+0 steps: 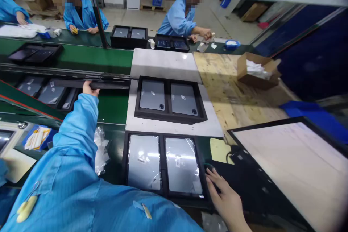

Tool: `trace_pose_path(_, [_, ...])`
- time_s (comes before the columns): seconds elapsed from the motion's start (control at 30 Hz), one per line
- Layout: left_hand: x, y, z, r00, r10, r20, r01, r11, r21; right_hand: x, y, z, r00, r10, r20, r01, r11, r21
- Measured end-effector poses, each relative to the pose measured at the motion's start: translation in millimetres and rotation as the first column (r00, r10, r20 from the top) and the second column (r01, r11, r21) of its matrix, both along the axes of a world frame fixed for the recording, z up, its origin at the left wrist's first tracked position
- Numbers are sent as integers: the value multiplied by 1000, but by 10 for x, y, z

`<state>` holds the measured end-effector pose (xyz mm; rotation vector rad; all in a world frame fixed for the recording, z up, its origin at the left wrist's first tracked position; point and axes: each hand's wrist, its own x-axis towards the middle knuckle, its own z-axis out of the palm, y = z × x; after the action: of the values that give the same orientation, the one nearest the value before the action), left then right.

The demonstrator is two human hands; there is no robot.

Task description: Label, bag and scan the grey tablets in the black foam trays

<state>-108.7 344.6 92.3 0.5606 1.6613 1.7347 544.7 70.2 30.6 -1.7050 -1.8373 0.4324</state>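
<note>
My left hand (91,90) reaches out to the conveyor and grips the edge of a black foam tray (114,84), seen nearly edge-on. Beneath and left of it lie several grey tablets (51,90) in a tray. My right hand (224,194) has its fingers stretched out beside the right rim of the near black tray (163,188). Under those fingers is a dark object with a greenish edge, mostly hidden. Two tablets in clear film, a left one (143,161) and a right one (183,166), lie in the near tray.
Beyond it, another black tray (168,115) holds two bare tablets on a white board (174,127). A large screen (293,163) stands at right, a cardboard box (257,76) behind it. Plastic film (100,152) lies left. Several people in blue work across the line.
</note>
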Motion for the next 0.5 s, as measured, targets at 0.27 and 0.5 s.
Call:
trace_pose_path(0.27, [833,-561,1010,966,-5,259,-88,933,348,-214,268,342,958,145,-247,-174,980,-97])
trace_pose_path(0.5, [2433,-2061,1084,944,-238,229,125,899,420,-672,725,868,637,124,-761,-420,884,-207])
